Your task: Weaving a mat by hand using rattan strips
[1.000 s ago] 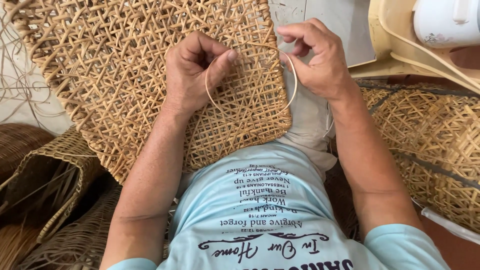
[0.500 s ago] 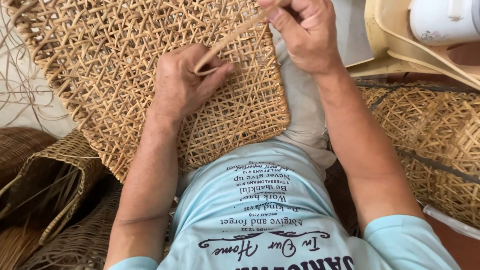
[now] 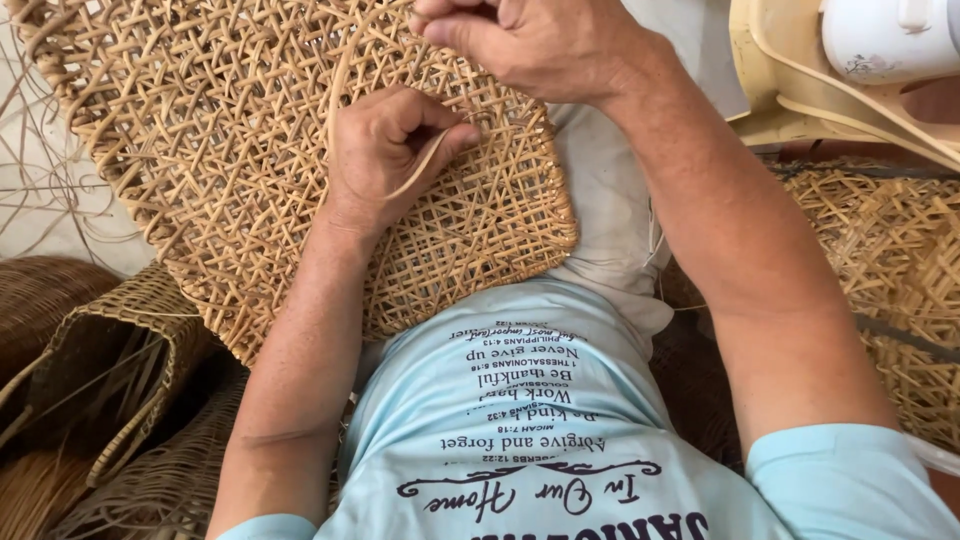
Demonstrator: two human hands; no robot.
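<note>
Light here's soft and even, daylight-ish, pretty bright with no harsh glare. My left hand (image 3: 385, 150) drops only a faint shadow on the woven cane panel (image 3: 250, 130). Everything's sharp in the middle, and my right hand (image 3: 520, 40) is cut off by the top edge.

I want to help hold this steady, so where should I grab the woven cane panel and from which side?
Probably grip the woven cane panel along its thicker bound rim at the far left edge, coming in from the left. That rim looks firmer than the open lattice, and both the left hand and right hand, working the loose strip, stay clear.
</note>
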